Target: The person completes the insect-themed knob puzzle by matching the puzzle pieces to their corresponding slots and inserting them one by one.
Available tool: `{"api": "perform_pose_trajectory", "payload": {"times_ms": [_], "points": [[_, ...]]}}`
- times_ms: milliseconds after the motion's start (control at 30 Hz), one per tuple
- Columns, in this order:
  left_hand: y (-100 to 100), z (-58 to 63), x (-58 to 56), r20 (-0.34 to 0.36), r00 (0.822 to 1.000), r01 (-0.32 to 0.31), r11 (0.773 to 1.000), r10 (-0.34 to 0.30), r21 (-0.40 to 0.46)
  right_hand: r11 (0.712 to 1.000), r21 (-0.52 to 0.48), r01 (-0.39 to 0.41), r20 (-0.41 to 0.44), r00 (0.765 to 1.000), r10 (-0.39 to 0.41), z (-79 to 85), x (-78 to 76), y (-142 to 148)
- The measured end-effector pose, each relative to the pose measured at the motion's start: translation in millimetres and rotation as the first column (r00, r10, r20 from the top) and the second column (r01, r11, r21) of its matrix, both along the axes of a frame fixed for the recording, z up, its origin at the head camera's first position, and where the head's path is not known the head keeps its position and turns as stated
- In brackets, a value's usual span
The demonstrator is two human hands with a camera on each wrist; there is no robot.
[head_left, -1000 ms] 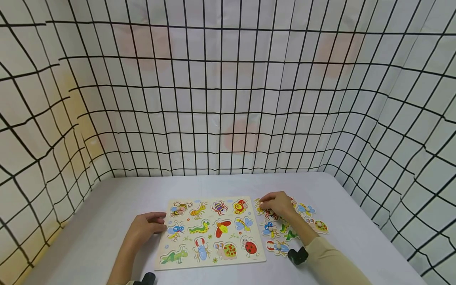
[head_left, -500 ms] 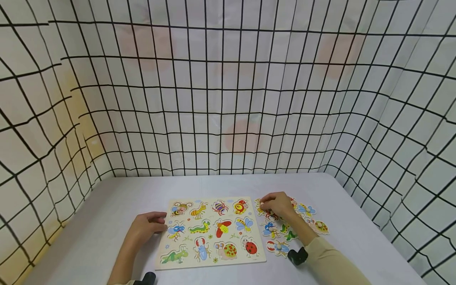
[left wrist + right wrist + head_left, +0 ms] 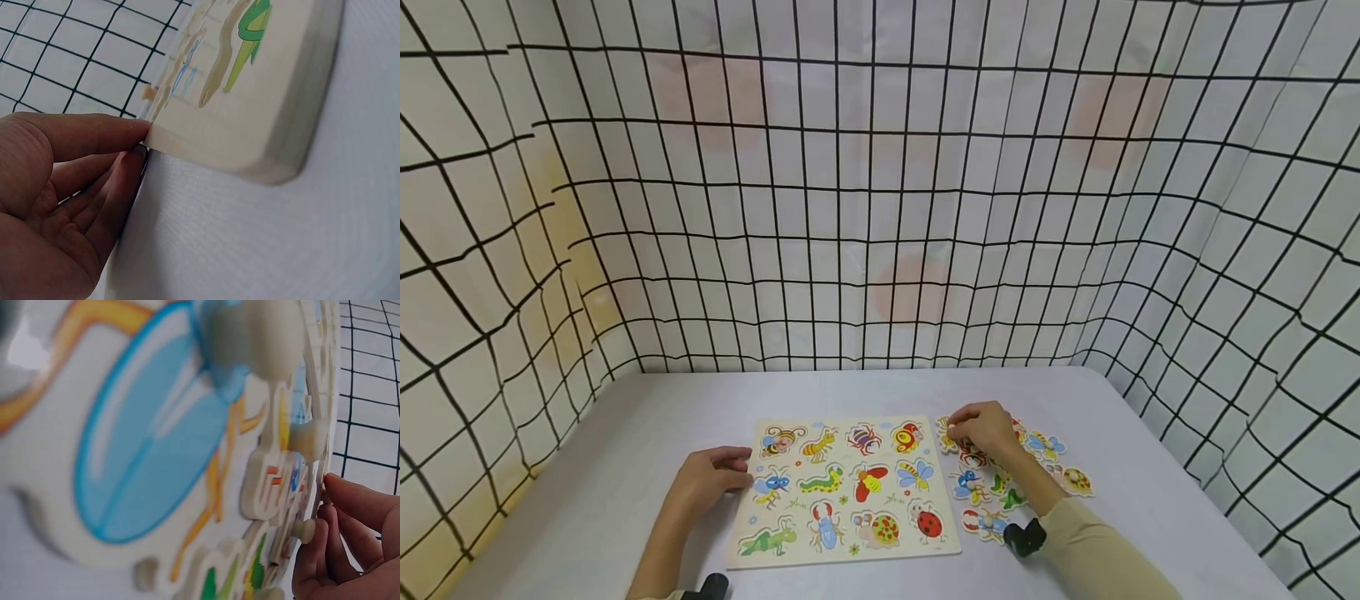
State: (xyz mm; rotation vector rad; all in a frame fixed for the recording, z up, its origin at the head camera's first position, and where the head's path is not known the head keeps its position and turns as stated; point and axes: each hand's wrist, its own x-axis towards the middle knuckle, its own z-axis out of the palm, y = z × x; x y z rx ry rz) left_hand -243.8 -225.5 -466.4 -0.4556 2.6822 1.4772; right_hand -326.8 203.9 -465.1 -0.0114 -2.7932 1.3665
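Note:
A wooden insect puzzle board [image 3: 838, 558] lies flat on the white table, printed with rows of coloured insects. My left hand [image 3: 703, 482] is at its left edge, fingers loosely extended; the left wrist view shows fingertips right at the board's edge [image 3: 244, 156]. Beyond the board's right side, my right hand [image 3: 988, 429] pinches a yellow insect puzzle piece [image 3: 943, 435] by its knob, the fingers covering part of it. Under and around this hand lie several knobbed pieces, among them a blue stag beetle piece [image 3: 990, 524], large in the right wrist view.
A blue-headed insect piece [image 3: 968, 485], a green piece [image 3: 1012, 497], a blue-winged piece [image 3: 1047, 444] and a snail piece [image 3: 1077, 480] lie close together right of the board. White walls with black grid netting [image 3: 880, 325] surround the table [image 3: 647, 417] behind and at both sides.

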Motion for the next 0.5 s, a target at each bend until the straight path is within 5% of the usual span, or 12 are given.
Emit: {"api": "perform_pose_trajectory", "payload": {"times_ms": [500], "points": [[-1.7, -2.7, -1.9, 0.013, 1.000, 0.004, 1.000, -0.004, 0.021, 0.999, 0.017, -0.045, -0.002, 0.999, 0.045, 12.4, -2.2, -27.2]]}}
